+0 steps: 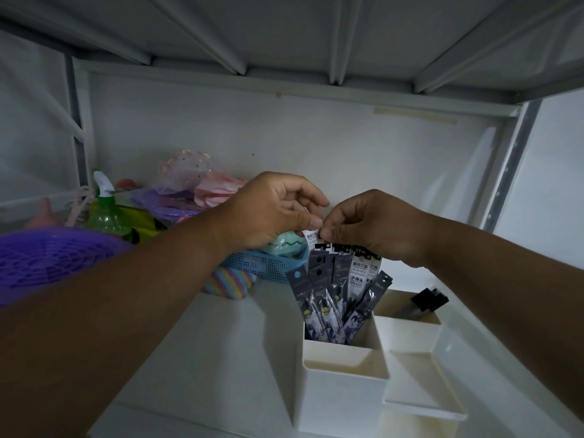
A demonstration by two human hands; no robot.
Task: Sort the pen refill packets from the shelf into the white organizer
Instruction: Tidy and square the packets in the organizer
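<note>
Both of my hands meet above the white organizer (344,387), which stands on the white shelf (221,336). My left hand (271,210) comes in from the left with its thumb and forefinger pinched on the top edge of a pen refill packet (311,238) with a white header, and its other fingers are curled loosely above. My right hand (376,226) reaches in from the right, its fingers (327,232) curled down and gripping the tops of the packets just beside my left thumb. The fingertips of the two hands are touching or nearly so; I cannot tell exactly which packet each one holds.

Below my hands, a bunch of dark refill packets (328,298) stands upright in the rear-left compartment of the organizer, fanned out and leaning in different directions, with a white-labelled packet (357,276) among them. The front-left compartment shows only its bare bottom. A black object (429,300) pokes out of the rear-right compartment.

Off to the left on the shelf sit a blue mesh basket (265,263), a striped cloth item (230,282) just in front of it, a purple plastic basket (47,257), a green spray bottle (107,210) and some pink and purple bags (202,188).
</note>
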